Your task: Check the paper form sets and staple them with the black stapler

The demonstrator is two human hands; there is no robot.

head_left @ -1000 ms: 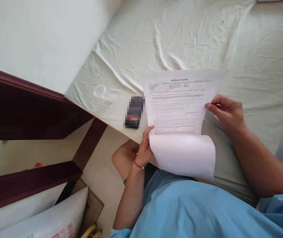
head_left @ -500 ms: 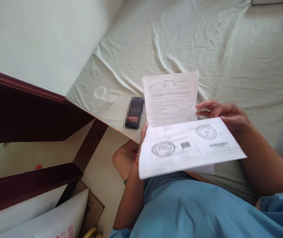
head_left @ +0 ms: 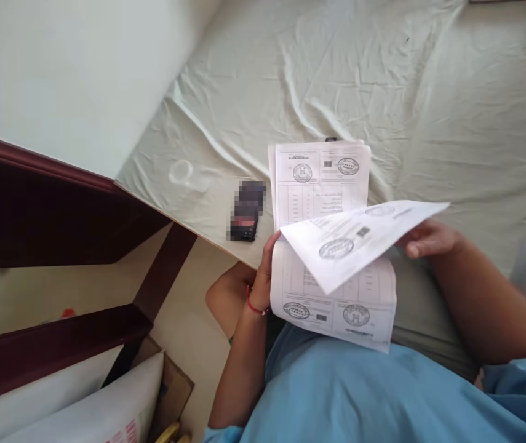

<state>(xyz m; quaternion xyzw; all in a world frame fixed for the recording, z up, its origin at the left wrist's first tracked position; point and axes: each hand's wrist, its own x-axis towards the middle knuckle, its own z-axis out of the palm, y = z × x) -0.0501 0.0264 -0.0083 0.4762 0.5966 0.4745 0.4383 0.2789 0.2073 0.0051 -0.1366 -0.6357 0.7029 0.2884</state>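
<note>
I hold a stack of printed sheets with round stamps (head_left: 322, 184) over the near edge of a bed with a pale green sheet (head_left: 336, 67). My left hand (head_left: 265, 271), with a red cord at the wrist, grips the stack at its left edge. My right hand (head_left: 426, 239) pinches the right side of one loose stamped page (head_left: 359, 237), which is lifted and tilted across the stack. A dark phone (head_left: 247, 210) lies on the sheet just left of the papers.
A clear tape roll (head_left: 183, 172) lies on the sheet near the bed's corner. A dark wooden frame (head_left: 59, 209) runs along the left. On the floor at the lower left sit a white bag (head_left: 91, 406) and a cardboard box (head_left: 175, 387).
The top text page has been turned away. A stamped page came up in my right hand and now swings across the stack, showing more stamped pages beneath. My left hand stayed in place.
</note>
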